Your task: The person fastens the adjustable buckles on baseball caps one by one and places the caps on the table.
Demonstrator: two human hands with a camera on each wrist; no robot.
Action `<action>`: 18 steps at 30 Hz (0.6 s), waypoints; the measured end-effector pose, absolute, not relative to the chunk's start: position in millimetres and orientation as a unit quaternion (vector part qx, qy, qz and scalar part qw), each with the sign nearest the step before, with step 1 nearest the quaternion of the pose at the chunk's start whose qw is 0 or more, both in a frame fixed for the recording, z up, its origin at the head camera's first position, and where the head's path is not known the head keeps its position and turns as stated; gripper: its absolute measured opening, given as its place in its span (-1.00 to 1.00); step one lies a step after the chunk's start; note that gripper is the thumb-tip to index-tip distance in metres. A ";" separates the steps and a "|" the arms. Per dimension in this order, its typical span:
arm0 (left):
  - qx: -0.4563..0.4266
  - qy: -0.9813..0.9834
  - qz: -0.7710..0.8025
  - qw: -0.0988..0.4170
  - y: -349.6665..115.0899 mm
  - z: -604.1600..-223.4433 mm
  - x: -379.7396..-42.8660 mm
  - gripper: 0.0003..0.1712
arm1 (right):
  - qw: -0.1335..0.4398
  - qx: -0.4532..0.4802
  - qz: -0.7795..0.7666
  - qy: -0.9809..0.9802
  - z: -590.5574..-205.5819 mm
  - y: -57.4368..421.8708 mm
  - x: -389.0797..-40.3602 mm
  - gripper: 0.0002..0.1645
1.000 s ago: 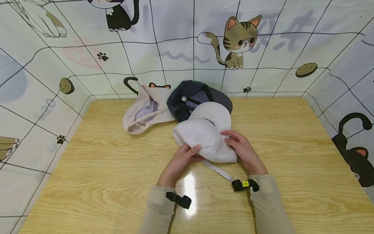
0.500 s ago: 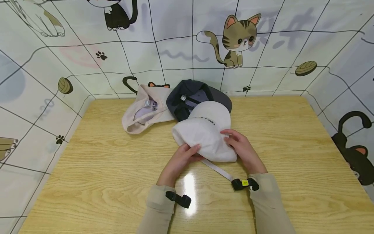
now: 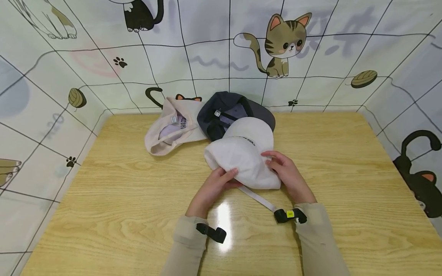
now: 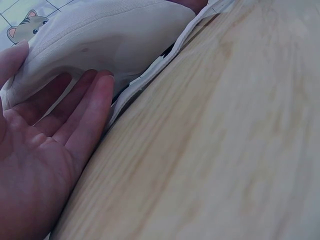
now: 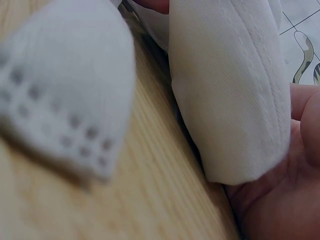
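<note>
A white baseball cap (image 3: 238, 163) with dark lettering lies crown toward me, brim pointing away. My left hand (image 3: 215, 188) holds its near-left edge, thumb on top and fingers beneath. In the left wrist view those fingers (image 4: 97, 97) reach under the fabric. My right hand (image 3: 288, 174) holds the cap's right side, thumb and index finger against the cloth. The white strap (image 3: 257, 198) trails from the cap toward my right wrist; its blurred, stitched end (image 5: 75, 95) looms in the right wrist view.
Behind the white cap, a dark navy cap (image 3: 210, 115) lies upturned, partly covered by the white brim. A pale pink cap (image 3: 155, 142) rests on its side at the left. The wooden table (image 3: 138, 214) meets a cat-print cloth wall (image 3: 207, 46) at the back and sides.
Both hands and the caps keep their places; only the head view has shifted slightly.
</note>
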State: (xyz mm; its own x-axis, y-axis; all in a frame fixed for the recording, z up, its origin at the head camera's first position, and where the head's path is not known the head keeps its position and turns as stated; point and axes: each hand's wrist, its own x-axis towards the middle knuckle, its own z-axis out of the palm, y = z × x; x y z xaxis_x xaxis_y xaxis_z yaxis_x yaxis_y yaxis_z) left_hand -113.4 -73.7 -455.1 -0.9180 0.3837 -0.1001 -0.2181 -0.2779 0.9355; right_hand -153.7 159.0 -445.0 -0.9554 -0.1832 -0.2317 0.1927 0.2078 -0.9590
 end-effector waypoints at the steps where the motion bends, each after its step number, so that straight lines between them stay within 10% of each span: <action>1: 0.073 0.571 0.795 0.189 -73.7 -454.7 -113.5 -0.50 | 0.149 0.004 -0.629 0.763 -444.9 159.1 -153.9 -0.66; 18: 0.077 0.566 0.797 0.196 -74.2 -454.5 -115.2 -0.51 | 0.142 0.005 -0.626 0.766 -443.9 157.9 -154.5 -0.67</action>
